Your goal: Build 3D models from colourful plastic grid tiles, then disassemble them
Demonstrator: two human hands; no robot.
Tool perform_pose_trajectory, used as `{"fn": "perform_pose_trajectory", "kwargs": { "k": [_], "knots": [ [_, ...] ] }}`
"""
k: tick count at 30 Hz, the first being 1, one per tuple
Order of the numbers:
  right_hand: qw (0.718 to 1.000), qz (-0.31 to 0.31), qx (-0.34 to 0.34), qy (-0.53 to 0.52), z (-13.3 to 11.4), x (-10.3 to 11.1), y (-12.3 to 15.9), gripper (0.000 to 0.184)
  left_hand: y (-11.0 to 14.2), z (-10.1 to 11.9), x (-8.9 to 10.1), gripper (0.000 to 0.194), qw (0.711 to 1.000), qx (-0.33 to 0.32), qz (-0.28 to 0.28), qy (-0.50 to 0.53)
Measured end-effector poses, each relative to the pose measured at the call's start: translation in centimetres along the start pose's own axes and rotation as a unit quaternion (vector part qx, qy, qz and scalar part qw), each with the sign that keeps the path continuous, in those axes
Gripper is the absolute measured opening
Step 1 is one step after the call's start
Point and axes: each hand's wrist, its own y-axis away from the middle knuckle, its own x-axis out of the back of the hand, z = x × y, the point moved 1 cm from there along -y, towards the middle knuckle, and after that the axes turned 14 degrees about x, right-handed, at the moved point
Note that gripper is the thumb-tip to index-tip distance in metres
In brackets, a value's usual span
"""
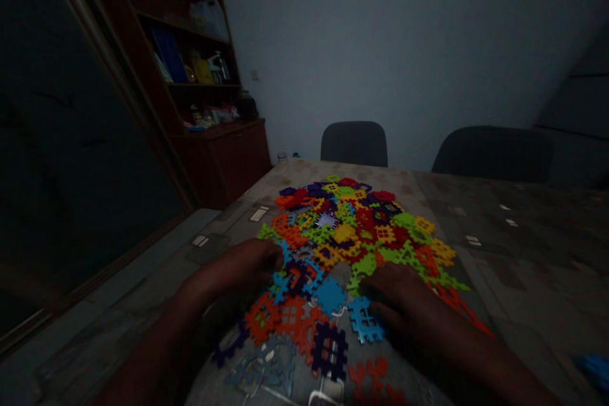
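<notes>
Interlocking plastic pieces in many colours lie in a loose pile (366, 235) on the table. My left hand (257, 257) rests at the pile's left side, beside small blue pieces (280, 287). Its fingers bend downward and look apart in the dim light, with nothing visible in them. On the other side, my right hand (397, 292) reaches over the pieces, thumb apart from its fingers and no piece seen in its grasp. Close to that thumb lies a blue window-shaped piece (364, 320). Between my hands are a solid blue piece (330, 295) and, nearer me, a purple window piece (329, 351).
The patterned tabletop (495, 254) stretches to the right, where a blue object (592, 368) sits at the edge of view. Two dark chairs, one at the middle (354, 143) and another at the right (495, 152), stand behind the table. A wooden cabinet (238, 158) is at the left.
</notes>
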Motion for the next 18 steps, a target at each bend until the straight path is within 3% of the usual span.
{"fn": "perform_pose_trajectory", "kwargs": {
  "k": [6,12,18],
  "knots": [
    [1.000,0.013,0.009,0.004,0.5,-0.3,0.1,0.015,0.5,0.1,0.6,0.017,0.998,0.053,0.021,-0.022],
    [0.999,0.051,0.006,-0.004,1.5,0.3,0.6,0.020,2.1,3.1,0.0,0.030,0.991,0.100,0.024,-0.085],
    [1.000,-0.003,-0.024,-0.007,1.4,0.3,1.6,0.033,2.6,4.8,-1.2,0.038,0.991,0.072,0.033,-0.106]
  ]
}}
